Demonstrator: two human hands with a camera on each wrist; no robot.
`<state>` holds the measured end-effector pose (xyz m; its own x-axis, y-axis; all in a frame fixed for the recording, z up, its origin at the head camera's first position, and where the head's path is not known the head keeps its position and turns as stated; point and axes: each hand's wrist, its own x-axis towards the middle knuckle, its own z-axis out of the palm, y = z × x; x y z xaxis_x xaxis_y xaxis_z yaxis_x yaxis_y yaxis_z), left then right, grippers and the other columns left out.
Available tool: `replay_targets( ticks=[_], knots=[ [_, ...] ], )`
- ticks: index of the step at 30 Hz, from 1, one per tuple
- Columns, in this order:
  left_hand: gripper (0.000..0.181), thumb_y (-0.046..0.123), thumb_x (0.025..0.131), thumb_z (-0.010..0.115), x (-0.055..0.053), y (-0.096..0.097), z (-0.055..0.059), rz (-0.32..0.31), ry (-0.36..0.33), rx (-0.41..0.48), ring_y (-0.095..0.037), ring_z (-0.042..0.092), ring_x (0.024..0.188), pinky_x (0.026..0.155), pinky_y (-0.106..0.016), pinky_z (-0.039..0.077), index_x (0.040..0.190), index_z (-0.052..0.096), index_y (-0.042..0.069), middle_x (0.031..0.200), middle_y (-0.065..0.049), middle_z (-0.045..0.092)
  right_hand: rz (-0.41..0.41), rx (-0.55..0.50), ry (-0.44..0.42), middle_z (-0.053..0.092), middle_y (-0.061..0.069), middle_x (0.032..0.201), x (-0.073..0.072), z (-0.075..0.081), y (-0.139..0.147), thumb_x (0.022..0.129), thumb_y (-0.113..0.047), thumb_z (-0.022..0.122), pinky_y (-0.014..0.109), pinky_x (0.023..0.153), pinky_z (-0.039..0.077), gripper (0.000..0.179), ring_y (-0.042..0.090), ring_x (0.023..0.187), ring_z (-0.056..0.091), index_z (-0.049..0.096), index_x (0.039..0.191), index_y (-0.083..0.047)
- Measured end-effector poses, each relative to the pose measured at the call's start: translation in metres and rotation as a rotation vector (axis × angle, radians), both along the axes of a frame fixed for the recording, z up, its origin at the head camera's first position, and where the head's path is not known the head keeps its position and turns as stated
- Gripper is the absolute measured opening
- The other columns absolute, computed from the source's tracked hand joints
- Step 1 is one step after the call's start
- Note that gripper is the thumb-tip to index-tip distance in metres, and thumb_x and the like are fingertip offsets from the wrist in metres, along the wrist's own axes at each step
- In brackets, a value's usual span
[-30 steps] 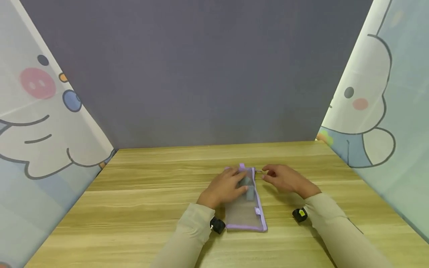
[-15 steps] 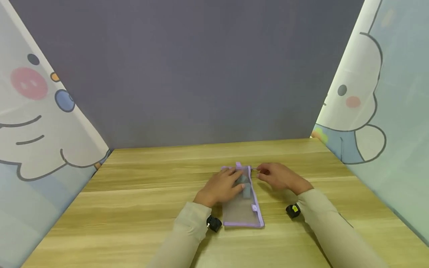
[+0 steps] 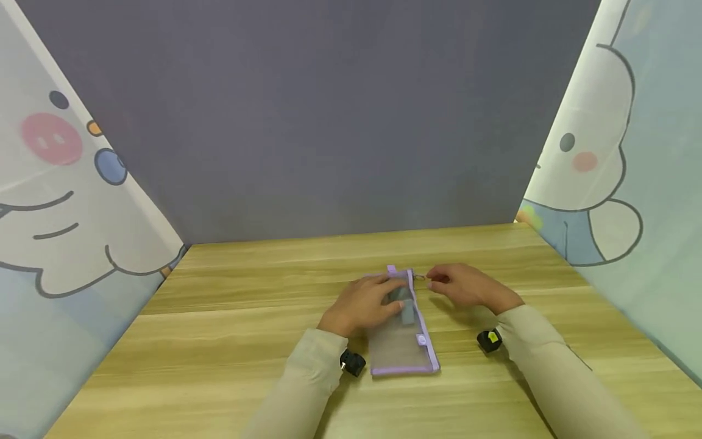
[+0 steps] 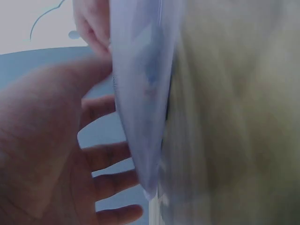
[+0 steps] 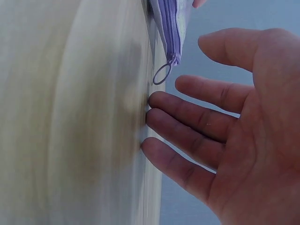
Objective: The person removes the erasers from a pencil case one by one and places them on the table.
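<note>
A translucent pouch [image 3: 392, 352] with purple edging lies flat on the wooden table, its zipper [image 5: 172, 28] along the right side. Blue-grey blocky contents [image 3: 408, 313] show through it. My left hand [image 3: 363, 306] rests on the pouch's upper left part, fingers spread and loosely bent; in the left wrist view its fingers [image 4: 110, 154] reach along the pouch's edge. At the zipper's far end, a small ring [image 3: 420, 277] sticks out to the right. Just beyond that ring is my right hand [image 3: 468, 288], holding nothing, its fingers [image 5: 187, 115] relaxed and apart from the ring.
The wood-grain table [image 3: 247, 341] spreads around the pouch. A dark grey panel [image 3: 351, 122] stands behind it, with cartoon-printed sheets [image 3: 71, 201] on both sides. Small black wrist cameras [image 3: 353, 363] hang by each cuff.
Half a second ago my right fingertips were at the zipper ring; now they are slightly off to its right and the ring shows fully. My left hand has stayed on the pouch.
</note>
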<state>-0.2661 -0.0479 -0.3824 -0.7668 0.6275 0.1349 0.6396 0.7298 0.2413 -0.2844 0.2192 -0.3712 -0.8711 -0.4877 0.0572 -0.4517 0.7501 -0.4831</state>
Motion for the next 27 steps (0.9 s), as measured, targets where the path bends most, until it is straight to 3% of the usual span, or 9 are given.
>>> replay_targets(
  ticks=[7,15,21,27],
  knots=[
    [0.050,0.054,0.101,0.050,-0.004,-0.001,0.007,-0.032,-0.016,-0.003,-0.020,0.045,0.137,0.106,-0.045,0.041,0.147,0.053,0.033,0.150,0.001,0.049,-0.016,-0.008,0.002,0.071,0.008,0.112,-0.002,0.004,0.003,0.103,-0.028,0.057,0.048,0.092,0.050,0.036,0.027,0.105,0.066,0.067,0.122,0.000],
    [0.050,0.052,0.098,0.059,-0.002,-0.001,0.017,0.013,-0.060,-0.058,-0.019,0.049,0.134,0.105,-0.044,0.042,0.144,0.057,0.032,0.147,0.003,0.053,-0.066,-0.034,-0.069,0.069,0.011,0.118,-0.009,0.006,-0.003,0.103,-0.029,0.055,0.051,0.097,0.047,0.039,0.031,0.112,0.062,0.066,0.127,0.000],
    [0.048,0.049,0.095,0.067,-0.002,0.000,0.023,0.042,-0.139,-0.035,-0.016,0.053,0.129,0.100,-0.042,0.046,0.140,0.061,0.035,0.141,0.009,0.057,-0.031,-0.057,-0.039,0.071,0.009,0.114,-0.013,0.005,-0.006,0.102,-0.028,0.056,0.050,0.095,0.048,0.040,0.030,0.109,0.064,0.066,0.125,0.003],
    [0.050,0.050,0.092,0.069,-0.005,0.004,0.023,0.070,-0.178,-0.025,-0.017,0.053,0.129,0.098,-0.045,0.047,0.140,0.060,0.038,0.142,0.010,0.057,-0.071,-0.057,-0.050,0.070,0.010,0.117,-0.018,0.004,-0.011,0.103,-0.029,0.055,0.052,0.097,0.047,0.039,0.031,0.112,0.063,0.066,0.126,0.001]
  ],
)
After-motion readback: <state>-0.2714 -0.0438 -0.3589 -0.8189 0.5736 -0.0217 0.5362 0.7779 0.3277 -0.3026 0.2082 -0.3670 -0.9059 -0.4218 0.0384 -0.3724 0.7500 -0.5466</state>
